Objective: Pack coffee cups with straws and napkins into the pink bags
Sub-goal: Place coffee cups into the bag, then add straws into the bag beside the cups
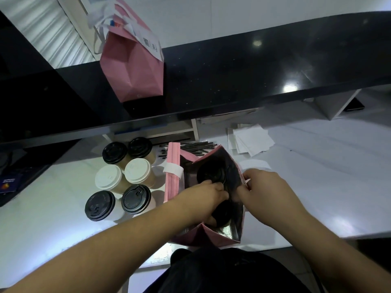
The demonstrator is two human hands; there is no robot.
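An open pink bag with a dark foil lining stands on the white counter in front of me. One black-lidded cup sits inside at the far end. My left hand reaches into the bag, its fingers curled round a second black-lidded cup at the near end. My right hand pinches the bag's right rim. Several cups stand left of the bag, some with black lids and two with white lids. Black straws lie behind the bag, and white napkins lie to the right.
A packed pink bag with a receipt stands on the raised black counter. A flat bundle of folded pink bags with a white band lies between the cups and the open bag. A dark device sits at the far left.
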